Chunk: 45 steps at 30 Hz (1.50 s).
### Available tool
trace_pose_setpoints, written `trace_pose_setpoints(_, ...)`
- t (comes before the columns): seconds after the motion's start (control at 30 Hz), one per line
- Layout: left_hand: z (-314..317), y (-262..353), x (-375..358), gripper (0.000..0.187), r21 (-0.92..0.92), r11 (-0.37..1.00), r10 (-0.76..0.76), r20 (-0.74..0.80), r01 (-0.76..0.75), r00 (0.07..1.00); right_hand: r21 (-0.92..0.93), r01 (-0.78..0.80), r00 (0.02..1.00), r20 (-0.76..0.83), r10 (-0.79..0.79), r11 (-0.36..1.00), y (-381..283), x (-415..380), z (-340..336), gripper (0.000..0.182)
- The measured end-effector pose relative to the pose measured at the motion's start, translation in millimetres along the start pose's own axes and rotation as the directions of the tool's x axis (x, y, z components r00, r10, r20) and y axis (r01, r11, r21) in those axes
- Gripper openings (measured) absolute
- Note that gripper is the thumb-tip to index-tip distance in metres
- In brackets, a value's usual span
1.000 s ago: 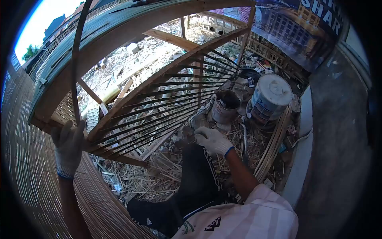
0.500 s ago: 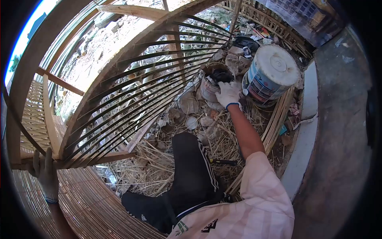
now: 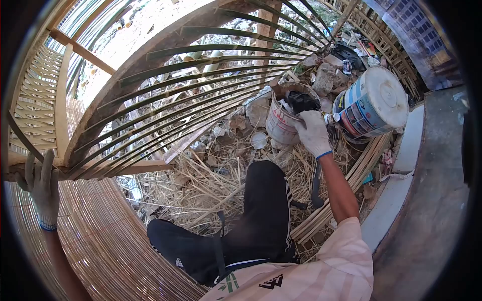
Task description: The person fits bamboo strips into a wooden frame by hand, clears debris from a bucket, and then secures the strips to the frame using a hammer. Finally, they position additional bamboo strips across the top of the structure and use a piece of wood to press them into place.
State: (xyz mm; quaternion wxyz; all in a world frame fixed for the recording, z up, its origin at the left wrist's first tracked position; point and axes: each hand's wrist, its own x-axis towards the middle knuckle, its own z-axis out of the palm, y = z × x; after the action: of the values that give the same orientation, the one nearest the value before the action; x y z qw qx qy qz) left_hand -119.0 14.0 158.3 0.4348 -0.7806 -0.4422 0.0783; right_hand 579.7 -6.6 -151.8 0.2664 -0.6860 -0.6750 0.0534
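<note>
My right hand point(image 3: 313, 134), in a white knitted glove with blue trim, has its fingers over the near rim of a small whitish bucket point(image 3: 281, 123) with red lettering. Black plastic point(image 3: 302, 101) lies in the bucket's mouth. At the far left my gloved left hand point(image 3: 42, 183) is at the wooden rail point(image 3: 133, 167) of a curved frame, its fingers reaching up over the rail. A thin bent bamboo strip point(image 3: 22, 134) runs down to these fingers. Whether they pinch the strip is hidden. Bamboo slats point(image 3: 201, 75) fan across the frame.
A large blue-and-white paint bucket point(image 3: 369, 103) stands upside down at right. Beside it lie bamboo sticks point(image 3: 346, 183). Straw point(image 3: 201, 188) and stones point(image 3: 325, 79) cover the ground around my bent knee point(image 3: 266, 180). A dark tool point(image 3: 316, 188) lies near the knee. A bamboo blind point(image 3: 100, 231) spreads at lower left.
My right hand has moved from the bucket's mouth to its near rim, and the bucket appears closer to me. The view has shifted. My left hand stays at the rail, its fingers straighter.
</note>
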Motion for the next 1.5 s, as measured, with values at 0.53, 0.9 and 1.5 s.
trace_pose_setpoints(0.53,2,-14,-16,0.045,0.076,0.997,0.023,0.025,-0.025,0.999,0.212,0.501,0.666,0.524,-0.53,0.839,-76,1,77,0.025)
trace_pose_setpoints(0.9,16,-16,-24,0.043,-0.033,0.995,-0.087,0.169,0.094,0.982,-0.003,0.648,0.706,0.38,-0.598,0.762,-83,-9,76,0.019)
trace_pose_setpoints(1.5,-26,11,25,0.038,-0.102,0.991,0.086,-0.005,-0.086,0.996,0.097,0.667,0.649,0.413,-0.639,0.739,-110,16,105,0.06)
